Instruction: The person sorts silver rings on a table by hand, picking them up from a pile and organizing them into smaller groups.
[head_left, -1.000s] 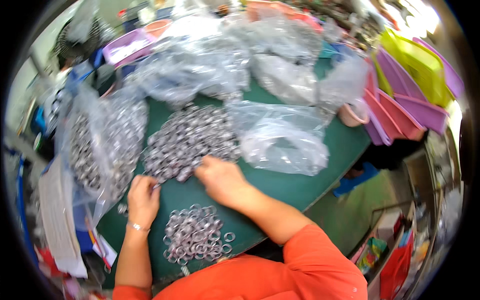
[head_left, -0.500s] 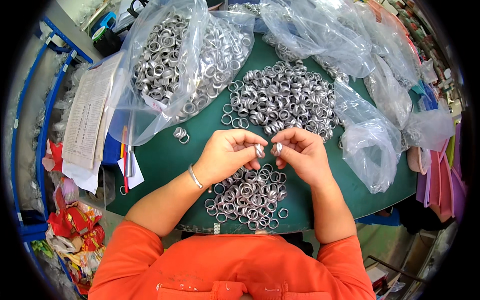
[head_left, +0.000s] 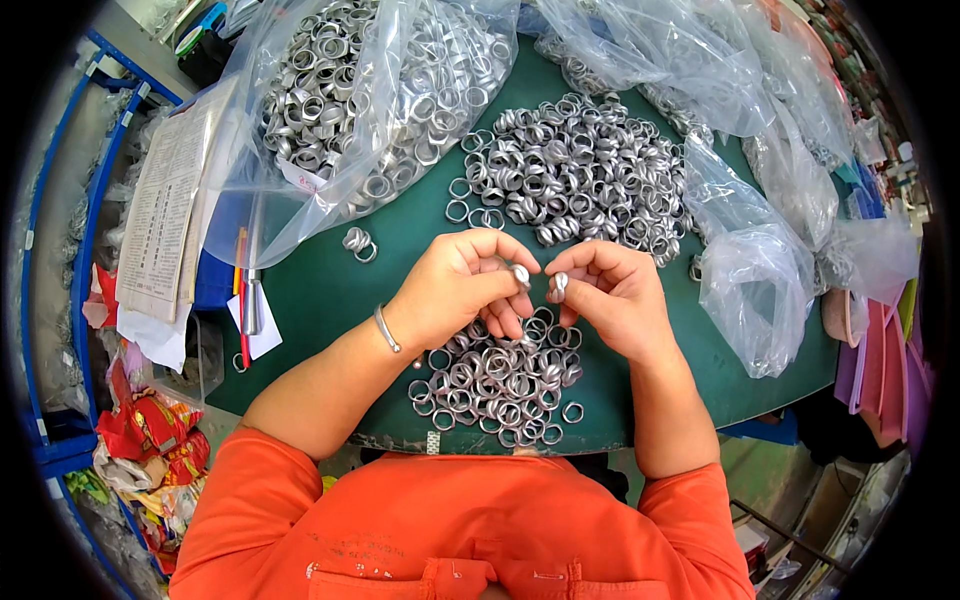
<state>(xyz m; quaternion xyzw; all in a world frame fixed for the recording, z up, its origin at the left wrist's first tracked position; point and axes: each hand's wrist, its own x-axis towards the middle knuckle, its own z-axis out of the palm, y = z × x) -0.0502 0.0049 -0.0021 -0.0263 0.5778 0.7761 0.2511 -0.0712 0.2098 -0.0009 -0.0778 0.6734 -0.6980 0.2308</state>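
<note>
Between thumb and fingertips, my left hand (head_left: 468,285) pinches a silver metal ring (head_left: 521,277). My right hand (head_left: 618,300) is closed the same way on another silver ring (head_left: 557,288), a small gap from the first. Fingers partly cover both pieces, so whether each is one ring or a stacked pair is unclear. Below my hands lies a loose pile of silver rings (head_left: 500,390) near the table's front edge. Beyond them spreads a larger heap of rings (head_left: 580,175), many of them clustered together. A small ring cluster (head_left: 358,243) sits apart, left of my left hand.
The green table (head_left: 330,310) carries a big clear bag of rings (head_left: 330,100) at far left and more clear plastic bags (head_left: 750,290) on the right. Printed sheets (head_left: 170,210), a red pen (head_left: 243,325) and a metal rod (head_left: 252,305) lie along the left side.
The whole view has shifted slightly, so the table and heaps sit a little differently in it. Both hands keep their pinches, and the right ring now sits slightly lower than the left one.
</note>
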